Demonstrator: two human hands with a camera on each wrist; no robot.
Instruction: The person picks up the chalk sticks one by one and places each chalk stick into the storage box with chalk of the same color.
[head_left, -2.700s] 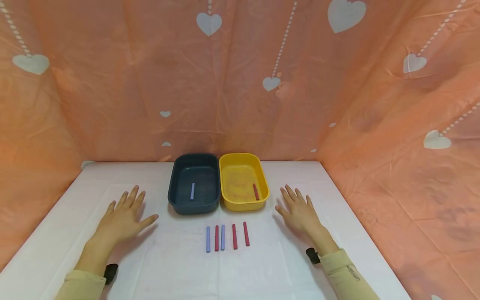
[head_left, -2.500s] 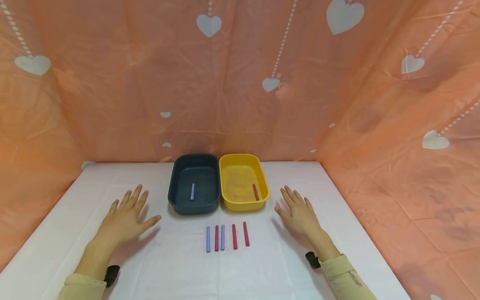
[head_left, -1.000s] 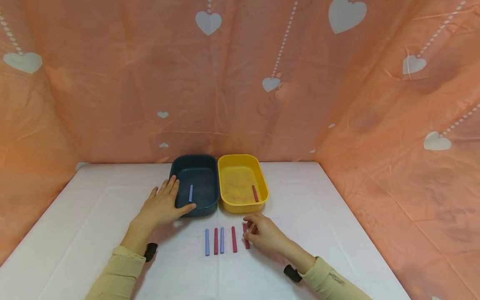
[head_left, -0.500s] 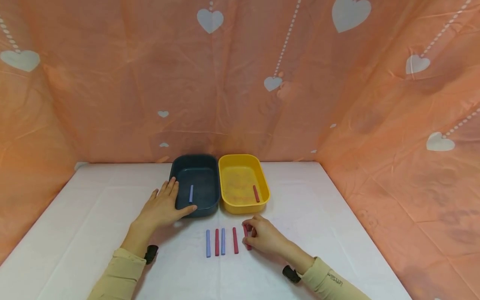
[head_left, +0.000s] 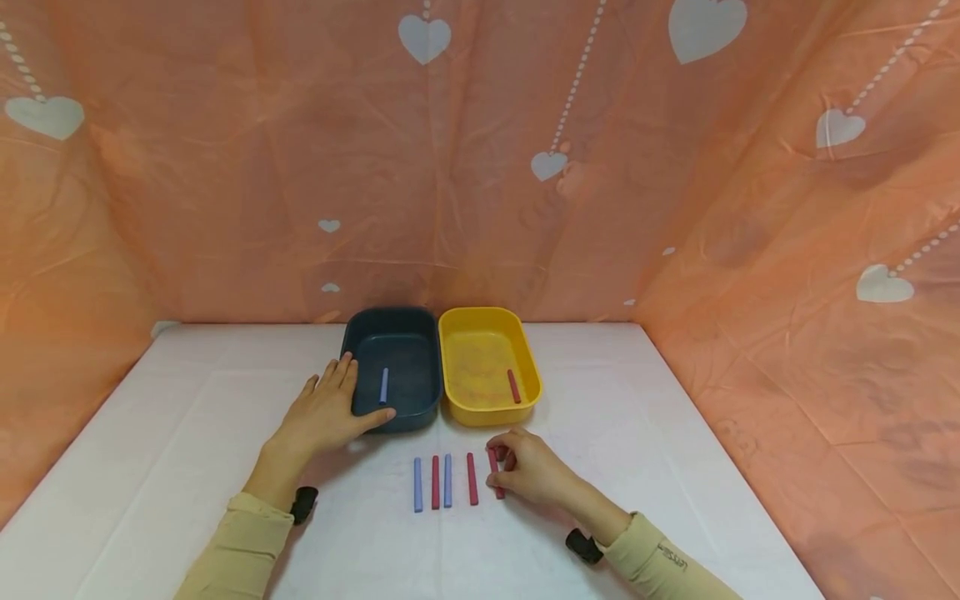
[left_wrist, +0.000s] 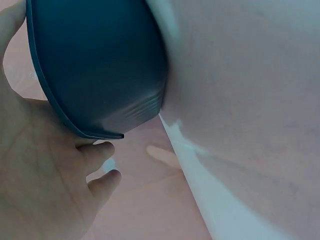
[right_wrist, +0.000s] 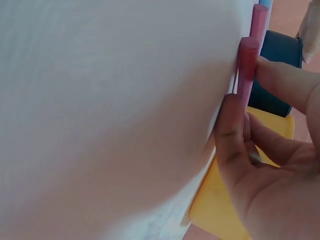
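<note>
Right hand [head_left: 531, 467] pinching the rightmost red stick [right_wrist: 247, 62]!
It's on the table [head_left: 360, 533], just in front of the yellow tray [head_left: 480, 362]; left hand [head_left: 322, 414], fingers spread, touches the blue tray [head_left: 408, 358], left of the yellow tray.

Head: we look forward and down on the desk [head_left: 600, 371] from farthest back | left wrist: we face the dark tub [left_wrist: 100, 57] close up past the left hand [left_wrist: 45, 160], tipped sideways | right wrist: we look closely at the right hand [right_wrist: 277, 185] and a red stick [right_wrist: 247, 62] | all views share: dark tub
</note>
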